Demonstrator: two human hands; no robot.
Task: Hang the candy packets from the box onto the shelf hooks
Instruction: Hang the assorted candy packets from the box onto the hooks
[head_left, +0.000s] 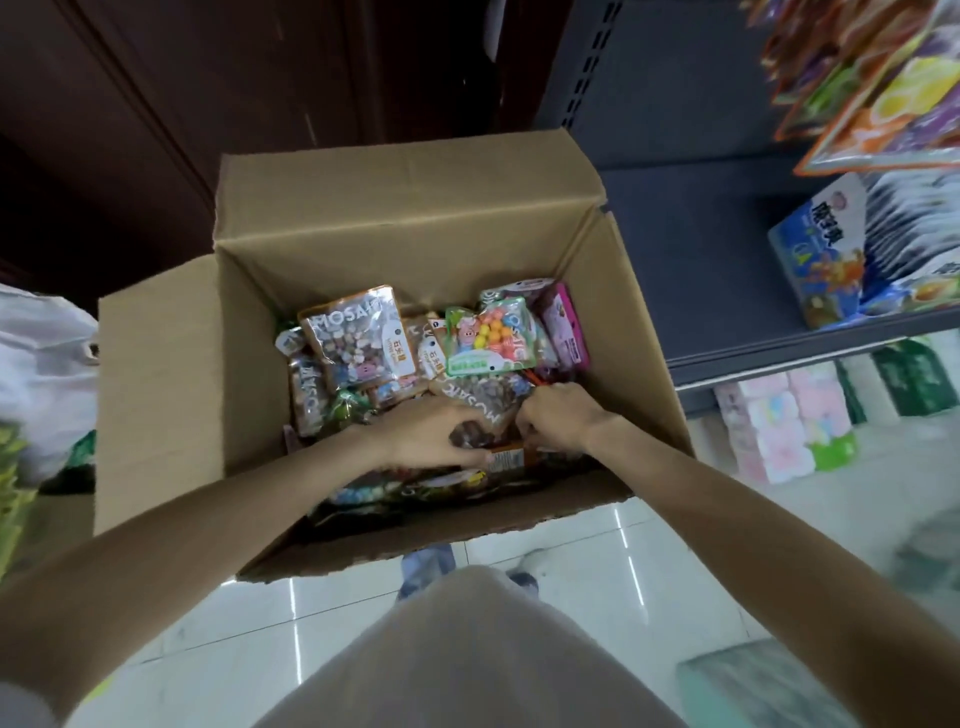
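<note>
Both bare forearms reach down from the camera into the open cardboard box (171, 395), where the left hand (431, 434) and the right hand (558, 415) meet on one brown Mosaic candy packet (485, 410) lying on top of the pile near the box's near wall. The left hand's fingers curl over the packet's lower edge, thumb beneath; the right hand pinches its right-hand edge with bent fingers.

Such a packet looks light, thin and crinkly, with loose sweets that shift inside, so it will likely sag and slide if held by the middle. The safest hold seems to be the flat sealed top strip, where a hang hole would sit, though no hole can be made out here.

Around it lie more packets: a clear Mosaic bag of pastel sweets (358, 338), a green-edged bag of coloured balls (488, 338) and a pink packet (566, 327) against the far right wall. Raised box flaps stand between the hands and the dark shelf (701, 244) to the right, where fruit-candy bags (878, 98) already hang; the lift must clear the flap. No hook is plainly visible.
</note>
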